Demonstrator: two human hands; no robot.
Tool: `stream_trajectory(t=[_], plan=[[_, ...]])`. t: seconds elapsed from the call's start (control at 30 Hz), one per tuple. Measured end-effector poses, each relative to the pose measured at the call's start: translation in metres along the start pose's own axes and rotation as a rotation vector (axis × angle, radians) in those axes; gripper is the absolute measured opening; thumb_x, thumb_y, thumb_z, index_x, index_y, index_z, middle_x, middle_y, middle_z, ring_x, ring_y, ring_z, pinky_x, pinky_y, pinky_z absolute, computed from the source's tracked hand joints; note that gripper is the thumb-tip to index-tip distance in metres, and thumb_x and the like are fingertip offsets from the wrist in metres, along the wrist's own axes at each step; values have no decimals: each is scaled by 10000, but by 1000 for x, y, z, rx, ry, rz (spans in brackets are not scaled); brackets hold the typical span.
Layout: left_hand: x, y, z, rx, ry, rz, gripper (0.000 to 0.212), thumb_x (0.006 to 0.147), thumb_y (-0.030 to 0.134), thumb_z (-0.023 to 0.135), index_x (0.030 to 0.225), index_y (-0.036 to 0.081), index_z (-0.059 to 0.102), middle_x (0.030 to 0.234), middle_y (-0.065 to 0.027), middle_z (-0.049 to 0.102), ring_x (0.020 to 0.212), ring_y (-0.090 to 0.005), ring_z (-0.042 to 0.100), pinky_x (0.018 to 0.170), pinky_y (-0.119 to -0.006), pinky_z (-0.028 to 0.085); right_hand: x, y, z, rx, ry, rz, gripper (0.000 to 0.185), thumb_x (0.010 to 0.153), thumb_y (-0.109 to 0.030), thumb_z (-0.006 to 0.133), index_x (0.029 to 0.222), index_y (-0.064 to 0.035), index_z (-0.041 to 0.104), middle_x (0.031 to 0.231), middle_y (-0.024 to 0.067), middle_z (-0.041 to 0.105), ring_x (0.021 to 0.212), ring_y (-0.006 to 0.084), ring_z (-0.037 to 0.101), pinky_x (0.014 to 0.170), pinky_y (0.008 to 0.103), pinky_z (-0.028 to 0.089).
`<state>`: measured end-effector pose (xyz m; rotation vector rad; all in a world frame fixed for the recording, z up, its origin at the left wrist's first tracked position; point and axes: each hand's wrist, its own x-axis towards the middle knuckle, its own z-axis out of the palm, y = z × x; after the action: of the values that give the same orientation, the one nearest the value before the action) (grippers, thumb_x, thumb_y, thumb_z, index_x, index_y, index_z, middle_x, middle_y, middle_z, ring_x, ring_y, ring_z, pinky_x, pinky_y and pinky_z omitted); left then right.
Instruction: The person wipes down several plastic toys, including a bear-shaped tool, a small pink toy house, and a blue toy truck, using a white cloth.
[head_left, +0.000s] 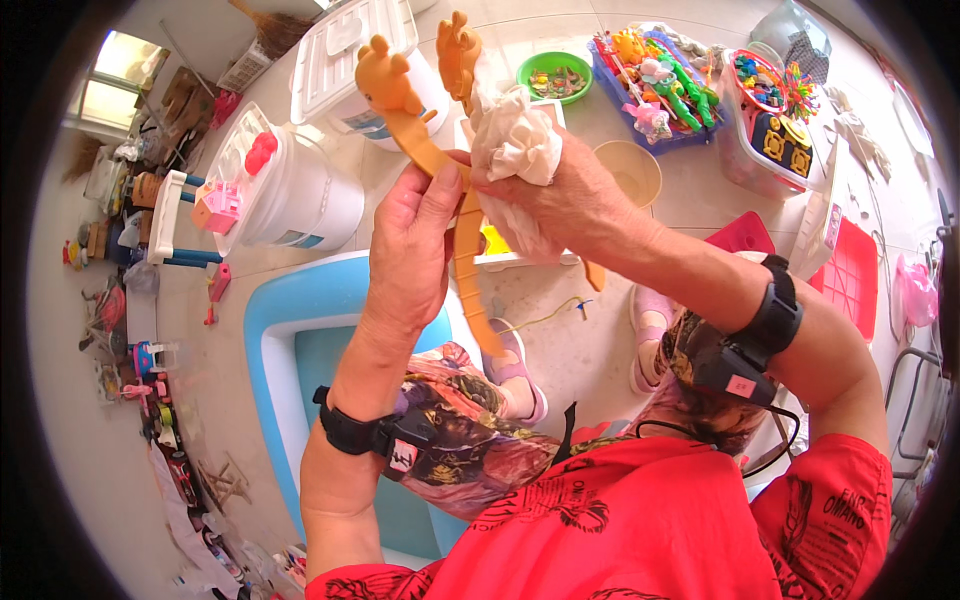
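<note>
An orange plastic toy (420, 142) with an animal-shaped head and a long, ridged, curved strip is pinched between the thumb and fingers of my left hand (412, 240). My right hand (559, 195) grips a crumpled white cloth (517, 139) against the toy's middle. A second orange animal-shaped head (457, 56) rises behind the cloth; its lower part is hidden by the cloth and hand. Below my hands, the ridged end of the strip hangs over the rim of a blue and white inflatable pool (307, 296).
White lidded bins (322, 187) stand at upper left. A green bowl (555, 77), a beige bowl (630, 174), a blue toy basket (652, 142) and a clear toy tub (761, 169) are beyond my hands. Red lids (847, 274) lie at right. A yellow cord (544, 319) lies near my feet.
</note>
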<state>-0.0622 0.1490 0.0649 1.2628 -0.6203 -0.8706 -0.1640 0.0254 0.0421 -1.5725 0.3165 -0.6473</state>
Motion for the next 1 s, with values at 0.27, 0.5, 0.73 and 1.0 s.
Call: stream_trajectory(t=[0.27, 0.5, 0.73, 1.0], plan=[[-9, -1, 4, 4, -91, 8, 267, 996, 212, 506, 1186, 30, 555, 1072, -87, 650, 936, -133, 639, 690, -221, 468, 31, 9, -20, 575, 34, 312, 292, 947, -401, 553, 983, -113, 580, 852, -4, 611, 776, 109, 616, 653, 289, 528], [-2, 7, -6, -67, -17, 69, 288, 999, 223, 495, 1222, 45, 535, 1075, -78, 649, 931, -151, 647, 678, -223, 478, 31, -4, -38, 531, -22, 538, 481, 968, -502, 445, 1154, -72, 556, 1026, 74, 668, 899, 177, 683, 735, 341, 591], [2, 8, -13, -2, 41, 61, 295, 1004, 232, 481, 1224, 44, 537, 1105, -95, 642, 955, -176, 652, 721, -230, 522, 32, 4, -37, 492, -107, 524, 471, 955, -468, 500, 1160, -48, 554, 1015, 84, 663, 850, 164, 679, 664, 305, 574], [5, 6, -3, -75, 75, 60, 422, 1013, 312, 441, 1317, 23, 490, 1177, -123, 619, 1062, -193, 615, 845, -267, 508, 15, -11, -24, 0, -116, 290, 363, 879, -321, 650, 1069, -13, 620, 919, 80, 659, 797, 160, 621, 695, 306, 504]])
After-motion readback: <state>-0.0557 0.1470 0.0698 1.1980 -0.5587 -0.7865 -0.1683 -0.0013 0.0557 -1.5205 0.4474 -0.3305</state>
